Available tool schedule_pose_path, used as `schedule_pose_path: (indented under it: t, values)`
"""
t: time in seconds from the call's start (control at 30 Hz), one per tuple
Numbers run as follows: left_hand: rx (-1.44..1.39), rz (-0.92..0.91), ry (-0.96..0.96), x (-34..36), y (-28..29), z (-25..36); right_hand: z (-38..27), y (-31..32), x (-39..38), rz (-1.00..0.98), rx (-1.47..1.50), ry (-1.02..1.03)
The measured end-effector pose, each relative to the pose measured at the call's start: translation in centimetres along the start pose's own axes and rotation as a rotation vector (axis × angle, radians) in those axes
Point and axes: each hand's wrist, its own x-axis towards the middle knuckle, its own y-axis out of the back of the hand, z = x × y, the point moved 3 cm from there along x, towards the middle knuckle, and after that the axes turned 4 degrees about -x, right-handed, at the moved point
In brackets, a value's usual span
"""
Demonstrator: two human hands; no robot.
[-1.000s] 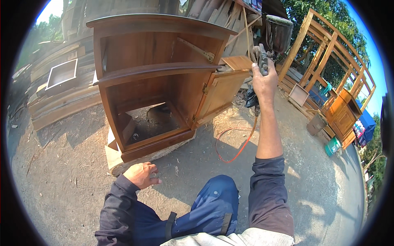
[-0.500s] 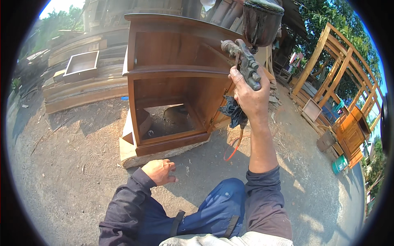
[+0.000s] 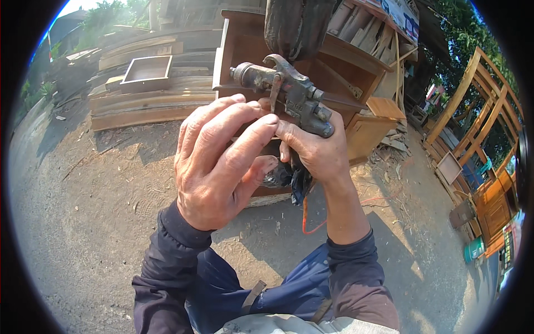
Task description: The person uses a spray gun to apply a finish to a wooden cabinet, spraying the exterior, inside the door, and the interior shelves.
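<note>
My right hand (image 3: pixel 320 147) grips a grimy metal spray gun (image 3: pixel 293 93) with a dark cup (image 3: pixel 295 25) on top; black plastic (image 3: pixel 300 186) and an orange hose (image 3: pixel 306 217) hang below it. My left hand (image 3: pixel 214 161) is raised beside the gun, fingers curved and apart, its fingertips near the trigger lever; whether they touch it I cannot tell. Behind both hands stands a brown wooden cabinet (image 3: pixel 238 44) with open compartments and a paler door (image 3: pixel 370 133) swung out at the right, partly hidden by the gun and hands.
Stacked planks (image 3: pixel 133 106) lie at the back left with a white-edged wooden box (image 3: pixel 146 72) on them. At the right stand tall wooden frames (image 3: pixel 450 106), an orange-brown cabinet (image 3: pixel 495 211) and a green bucket (image 3: pixel 474 249). More boards (image 3: pixel 356 30) lean behind the central cabinet.
My left hand has risen from low beside my knee up to the spray gun. The gun in my right hand has come left and nearer, and the view has shifted, putting the cabinet behind it.
</note>
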Motion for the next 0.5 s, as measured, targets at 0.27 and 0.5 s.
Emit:
schedule_pose_path:
  t: [0.27,0.5]
  values:
    - [-0.095,-0.556,-0.188,7.5,-6.5,3.8,1.9,4.3,-3.3,0.075,-0.205,0.044]
    - [-0.296,-0.748,-0.140,9.5,-11.1,6.2,1.9,8.4,-6.2,0.080,-0.275,0.158]
